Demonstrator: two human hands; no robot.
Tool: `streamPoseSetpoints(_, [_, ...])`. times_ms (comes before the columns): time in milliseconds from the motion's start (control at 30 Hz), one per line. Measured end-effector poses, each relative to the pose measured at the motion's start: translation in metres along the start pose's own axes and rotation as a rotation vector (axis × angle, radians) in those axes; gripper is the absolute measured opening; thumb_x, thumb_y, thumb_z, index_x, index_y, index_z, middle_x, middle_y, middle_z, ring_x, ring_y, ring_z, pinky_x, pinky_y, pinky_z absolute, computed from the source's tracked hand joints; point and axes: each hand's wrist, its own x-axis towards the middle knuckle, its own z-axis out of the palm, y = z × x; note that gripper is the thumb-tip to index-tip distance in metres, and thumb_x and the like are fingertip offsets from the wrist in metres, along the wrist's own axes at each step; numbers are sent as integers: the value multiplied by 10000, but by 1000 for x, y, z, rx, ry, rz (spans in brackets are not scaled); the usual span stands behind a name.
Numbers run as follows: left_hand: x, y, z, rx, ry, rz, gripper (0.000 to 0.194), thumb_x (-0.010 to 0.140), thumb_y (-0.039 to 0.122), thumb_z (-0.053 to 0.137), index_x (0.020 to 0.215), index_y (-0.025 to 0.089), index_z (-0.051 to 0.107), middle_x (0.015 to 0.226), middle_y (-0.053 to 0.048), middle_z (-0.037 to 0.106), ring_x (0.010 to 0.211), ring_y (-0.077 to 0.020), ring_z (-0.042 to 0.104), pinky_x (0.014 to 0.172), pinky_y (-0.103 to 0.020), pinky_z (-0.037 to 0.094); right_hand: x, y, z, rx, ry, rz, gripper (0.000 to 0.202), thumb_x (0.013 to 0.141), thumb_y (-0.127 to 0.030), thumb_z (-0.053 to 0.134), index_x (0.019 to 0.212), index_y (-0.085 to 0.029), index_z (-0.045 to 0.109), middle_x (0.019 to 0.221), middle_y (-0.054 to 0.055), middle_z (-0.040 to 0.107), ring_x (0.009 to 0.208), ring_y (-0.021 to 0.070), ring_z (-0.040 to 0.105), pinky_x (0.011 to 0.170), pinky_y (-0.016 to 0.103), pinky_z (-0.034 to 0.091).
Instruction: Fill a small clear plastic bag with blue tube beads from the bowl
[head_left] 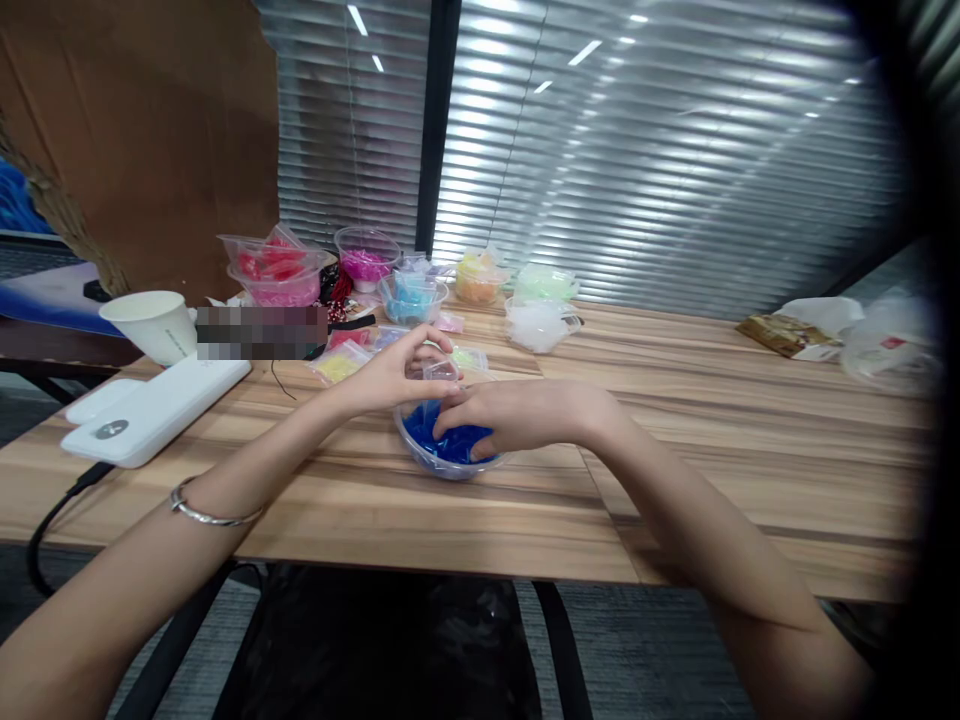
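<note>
A clear plastic bowl [450, 470] holding shiny blue pieces [461, 442] stands near the front of the table. Above its left rim, my left hand [397, 375] has its fingers closed on a small clear plastic bag [441, 371]. My right hand [517, 415] reaches into the bowl from the right, palm down. Its visible fingers are bent and apart, with their tips at the blue pieces. Some of that hand's fingers are hidden, and the bag's lower part is hard to make out.
Behind the bowl stand tubs of red [274, 275], magenta [366, 262], light blue [412, 298], orange [480, 278] and white [540, 325] pieces. Small bags, one yellow [339, 365], lie nearby. A paper cup [154, 325] and white power bank [150, 420] are left; wrappers [787, 335] lie right.
</note>
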Motion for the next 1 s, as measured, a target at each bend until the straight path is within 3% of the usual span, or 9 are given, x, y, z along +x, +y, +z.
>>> streamPoseSetpoints(200, [0,2,1,101,24,20,435,781,339,750,1081,188,474,1041,-63,644,1045,-199,632,893,-324,484,0,-1,-5,-21,27,-76,193,861,-144,531,1003,-203,647,885,21,626,754,135,526,661,252,392])
streamPoseSetpoints(500, [0,5,2,153,45,60,405,788,358,733,1064,185,491,1087,-55,575,1074,-194,599,903,-312,487,-4,3,-14,67,61,-128,246,908,-153,530,1111,-217,653,1037,21,672,859,144,586,754,267,430])
streamPoseSetpoints(700, [2,6,2,175,54,107,395,773,353,751,1031,166,519,1045,-49,571,999,-170,599,877,-295,484,-11,2,-22,166,51,-130,196,915,-177,563,1066,-186,687,1045,18,704,880,134,626,776,245,453])
streamPoseSetpoints(1000, [-1,5,-3,191,-35,88,453,733,360,787,1070,179,545,1114,-64,572,1084,-209,591,951,-350,474,-27,7,-35,224,204,-208,204,927,-268,587,1078,-183,695,1023,29,715,900,129,644,788,242,470])
